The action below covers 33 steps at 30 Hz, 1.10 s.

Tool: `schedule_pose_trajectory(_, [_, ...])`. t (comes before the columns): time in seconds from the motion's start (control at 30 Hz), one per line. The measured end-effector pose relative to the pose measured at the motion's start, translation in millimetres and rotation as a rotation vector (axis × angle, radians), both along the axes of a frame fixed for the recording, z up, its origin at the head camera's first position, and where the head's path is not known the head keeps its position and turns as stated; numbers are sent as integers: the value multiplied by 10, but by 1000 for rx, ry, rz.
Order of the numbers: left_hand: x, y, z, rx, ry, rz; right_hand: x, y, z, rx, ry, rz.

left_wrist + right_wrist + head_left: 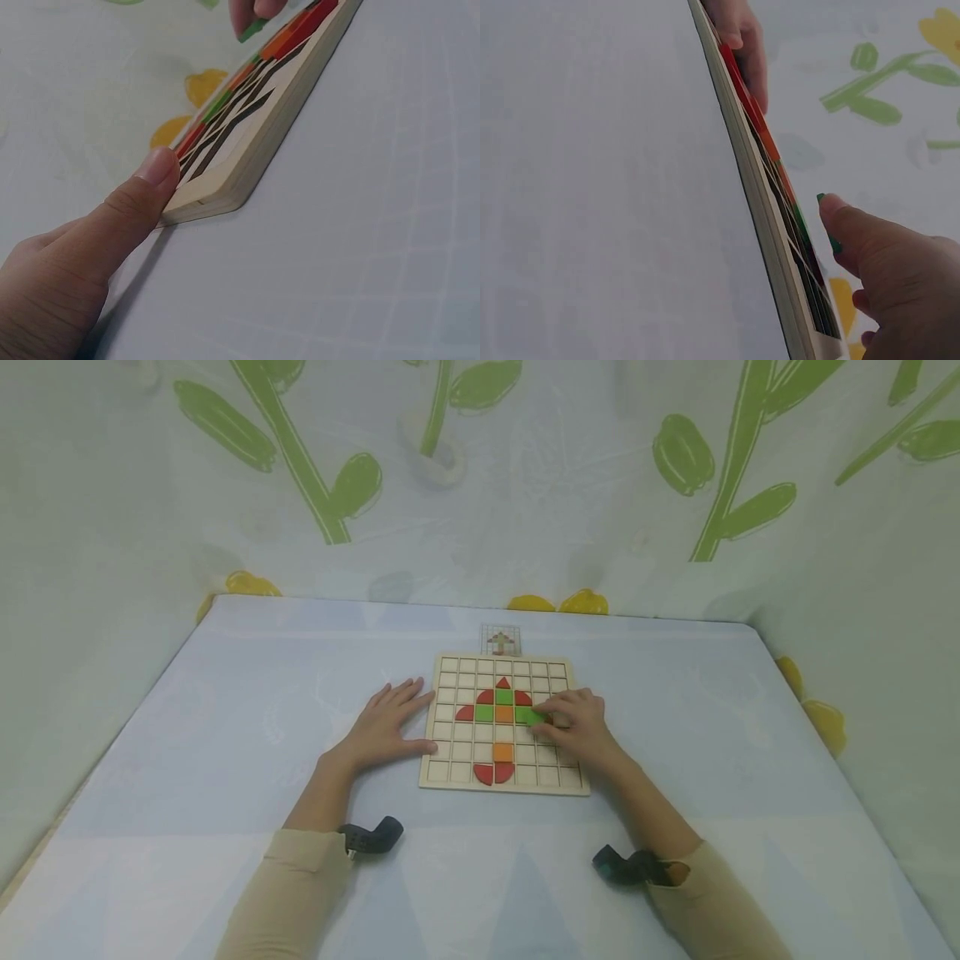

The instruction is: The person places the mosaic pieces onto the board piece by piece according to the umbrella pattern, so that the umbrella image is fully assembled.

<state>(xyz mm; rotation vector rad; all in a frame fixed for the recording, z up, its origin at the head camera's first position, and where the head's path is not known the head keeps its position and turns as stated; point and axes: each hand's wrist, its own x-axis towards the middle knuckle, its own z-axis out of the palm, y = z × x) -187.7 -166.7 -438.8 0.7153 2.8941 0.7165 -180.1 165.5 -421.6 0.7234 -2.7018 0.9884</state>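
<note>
A wooden grid board [461,750] lies on the table, bearing red, green and orange tiles. A red triangle [503,682] tops the pattern; below it come a green square [504,697], red quarter-rounds and an orange square [504,714]. Lower down sits another orange square [503,752] above two red quarter-rounds [483,773]. My right hand [576,724] pinches a green tile [831,234] between thumb and finger, raised over the board's right side. My left hand [382,727] rests at the board's left edge, fingers spread, its thumb touching the rim. The right hand hides some cells.
Just behind the board is a small pattern card [501,641] with a printed grid and figure. A pale cloth [225,735] covers the table. Beyond it rises a wall covering [540,485] with green leaves and yellow flowers.
</note>
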Motion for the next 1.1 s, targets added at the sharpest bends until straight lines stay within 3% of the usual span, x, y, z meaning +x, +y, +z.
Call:
schedule_pose_trajectory(0.63, [-14,-14,-20,-2,5,-6,11,-321,-25,35,11,97])
schedule_pose_trajectory(0.87, [-7,-17,-10,-8,-6,-3,15,-365,-37,62,-14,90])
schedule_pose_trajectory(1.1, [-16,-15,-14,-9,2,-9,28,-372,-35,51,16,100])
